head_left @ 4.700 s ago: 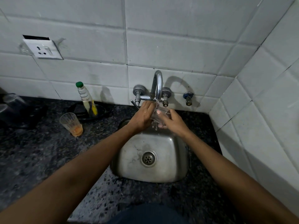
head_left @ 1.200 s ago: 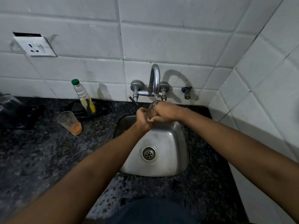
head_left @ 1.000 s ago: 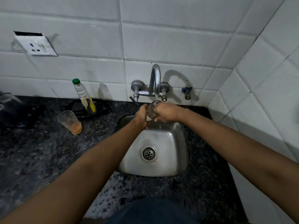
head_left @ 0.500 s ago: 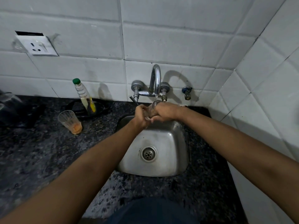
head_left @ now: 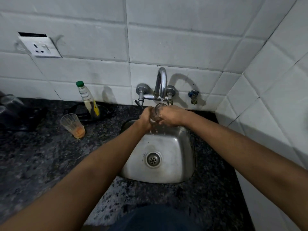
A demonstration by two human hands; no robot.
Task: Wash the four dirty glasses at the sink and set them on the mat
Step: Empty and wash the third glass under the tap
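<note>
- Far left, some dark things are seen on the black counter [head_left: 41,160], too dim to tell apart.
- A white wall socket [head_left: 40,47] is fixed on the tiles above.
- A dirty glass [head_left: 73,125] with orange dregs is stood upright on the counter, left of the sink.
- Just behind it, a bottle [head_left: 88,99] with a green cap is leaned in a dark dish.
- The left hand [head_left: 146,117] is curled round a clear glass [head_left: 157,112], which is held over the back of the steel sink [head_left: 175,170].
- Water is poured into the glass from the tap [head_left: 161,82].
- The right hand [head_left: 171,116] is wrapped round the glass's other side.
</note>
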